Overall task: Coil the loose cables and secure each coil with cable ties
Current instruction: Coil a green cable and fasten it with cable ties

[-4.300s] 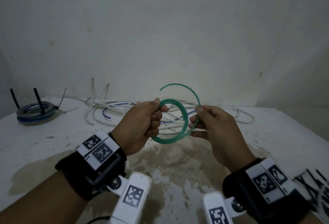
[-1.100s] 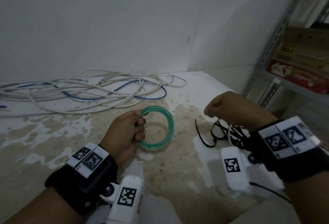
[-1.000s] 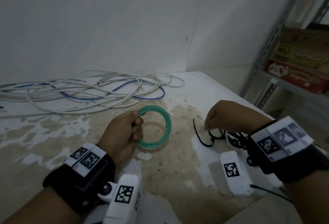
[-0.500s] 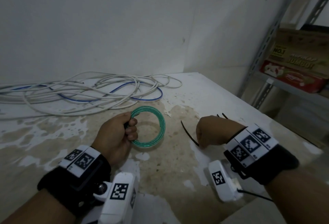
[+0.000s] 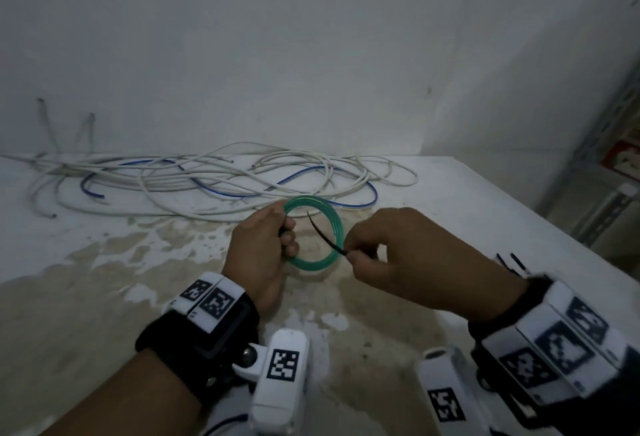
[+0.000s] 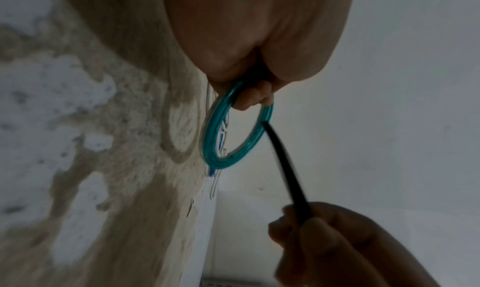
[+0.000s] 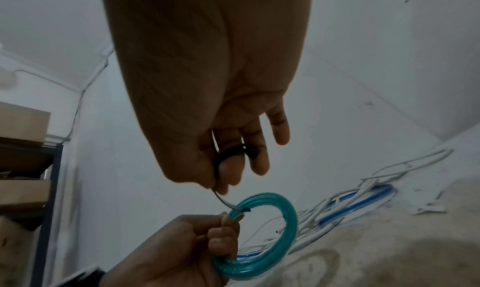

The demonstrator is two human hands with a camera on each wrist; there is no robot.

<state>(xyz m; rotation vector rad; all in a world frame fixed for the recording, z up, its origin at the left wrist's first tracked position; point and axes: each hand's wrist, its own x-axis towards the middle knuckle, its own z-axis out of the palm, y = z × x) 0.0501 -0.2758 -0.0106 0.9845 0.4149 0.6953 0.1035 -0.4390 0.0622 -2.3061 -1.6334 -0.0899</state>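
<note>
A small green cable coil [image 5: 331, 221] [image 6: 215, 147] [image 7: 278, 250] is held upright just above the stained table [image 5: 104, 297]. My left hand [image 5: 266, 248] grips the coil's left side with curled fingers. My right hand [image 5: 377, 252] pinches a black cable tie [image 5: 323, 233] [image 6: 283, 164] [image 7: 223, 201] between thumb and forefinger. The tie's free tip pokes through the coil's opening, crossing the ring's right side. Its head end lies hidden among my right fingers [image 7: 233, 168].
A tangle of loose white and blue cables [image 5: 214, 183] [image 7: 363, 199] lies along the back of the table by the wall. More black cable ties [image 5: 512, 262] lie at the right table edge. A metal shelf [image 5: 602, 172] with boxes stands right.
My right hand lifted a black tie from the pile at the right and carried it left to the coil. The left hand kept its grip on the green coil.
</note>
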